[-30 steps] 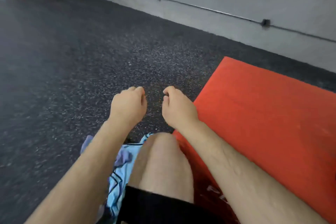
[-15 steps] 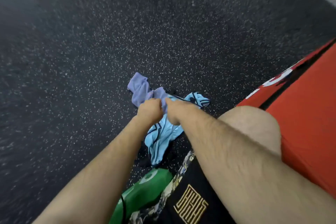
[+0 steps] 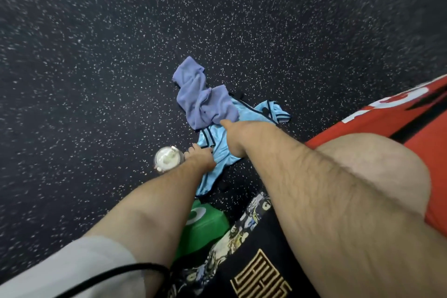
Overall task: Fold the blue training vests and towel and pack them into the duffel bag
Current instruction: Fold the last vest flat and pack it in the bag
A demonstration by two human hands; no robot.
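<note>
A crumpled light blue vest point(image 3: 244, 113) with dark trim lies on the speckled black floor in front of me. A lavender towel point(image 3: 198, 97) is bunched on its far end. My left hand point(image 3: 200, 156) grips the vest's near left edge. My right hand point(image 3: 238, 136) sits knuckles-up on the middle of the vest, its fingers curled under into the cloth and its thumb reaching the towel's edge. Whether a second vest lies in the heap is hidden by the folds.
A clear bottle with a white lid point(image 3: 167, 158) stands just left of my left hand. A green object with a white mark point(image 3: 203, 222) lies close under my left forearm. A red mat point(image 3: 425, 128) runs along the right, beside my bare knee point(image 3: 367, 169).
The view dropped from the wall and mat to the floor. Both hands came down onto the cloth heap. My left hand then slid from the towel to the vest's near edge.
</note>
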